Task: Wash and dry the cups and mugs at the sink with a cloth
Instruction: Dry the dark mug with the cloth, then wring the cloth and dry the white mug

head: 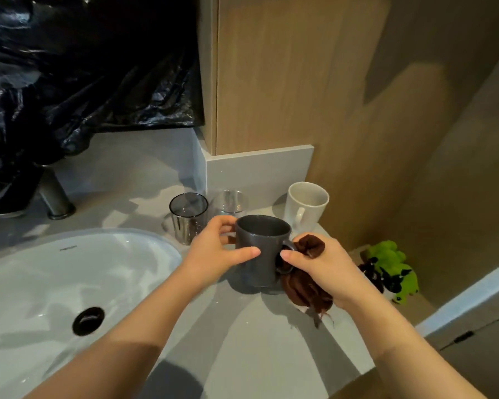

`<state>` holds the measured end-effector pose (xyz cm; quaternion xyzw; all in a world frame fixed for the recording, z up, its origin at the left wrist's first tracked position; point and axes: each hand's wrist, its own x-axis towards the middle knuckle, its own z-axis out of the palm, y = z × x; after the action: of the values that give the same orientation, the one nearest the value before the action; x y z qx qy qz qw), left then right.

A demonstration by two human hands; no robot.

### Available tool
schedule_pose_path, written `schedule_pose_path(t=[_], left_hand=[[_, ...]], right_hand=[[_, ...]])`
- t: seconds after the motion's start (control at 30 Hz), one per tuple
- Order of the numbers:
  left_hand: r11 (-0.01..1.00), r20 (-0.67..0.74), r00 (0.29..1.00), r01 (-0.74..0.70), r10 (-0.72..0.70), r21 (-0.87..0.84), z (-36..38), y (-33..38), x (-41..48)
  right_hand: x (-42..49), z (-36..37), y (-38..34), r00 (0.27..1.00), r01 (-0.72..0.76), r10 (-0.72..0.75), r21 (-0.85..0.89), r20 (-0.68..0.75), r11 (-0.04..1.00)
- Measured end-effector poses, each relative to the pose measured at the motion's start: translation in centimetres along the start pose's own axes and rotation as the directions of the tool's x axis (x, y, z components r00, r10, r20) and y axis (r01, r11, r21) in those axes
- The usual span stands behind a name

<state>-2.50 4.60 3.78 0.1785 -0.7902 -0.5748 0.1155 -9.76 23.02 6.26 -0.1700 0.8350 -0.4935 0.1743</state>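
Head view: our left hand (213, 249) wraps round the grey mug (260, 254), thumb in front, fingers behind. Our right hand (320, 263) grips a bunched brown cloth (303, 286) against the handle, thumb touching the mug. The mug stands upright at the counter (271, 341), right of the sink (69, 269). Behind it are a dark tumbler (188, 217), a clear glass (231, 201) and a white mug (307, 207).

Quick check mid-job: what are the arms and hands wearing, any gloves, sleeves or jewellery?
No gloves on the left hand or right hand. The left forearm and right forearm are uncovered down to the frame edge: no sleeves, watch, bracelet or rings visible.
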Motion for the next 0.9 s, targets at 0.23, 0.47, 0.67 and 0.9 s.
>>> schedule_pose_path(t=[0.23,0.47,0.67,0.9], left_hand=[[0.869,-0.231,0.95,-0.073,0.21,0.489,3.7,0.0,1.4],[0.828,-0.299,0.934,0.007,0.194,0.56,3.8,-0.4,1.8],[0.796,-0.276,0.948,0.046,0.155,0.603,3.5,-0.6,2.5],[0.764,-0.255,0.96,0.076,0.118,0.641,3.7,-0.9,3.1]], right_hand=[[3.2,1.2,3.0,0.98,0.032,-0.063,-0.164,-0.187,0.986],[5.3,2.9,3.7,0.97,0.076,-0.104,-0.13,-0.221,0.989],[7.2,3.7,3.8,0.971,0.066,-0.092,-0.124,-0.221,0.99],[8.7,4.1,3.3,0.982,0.045,-0.06,-0.088,-0.181,0.995]])
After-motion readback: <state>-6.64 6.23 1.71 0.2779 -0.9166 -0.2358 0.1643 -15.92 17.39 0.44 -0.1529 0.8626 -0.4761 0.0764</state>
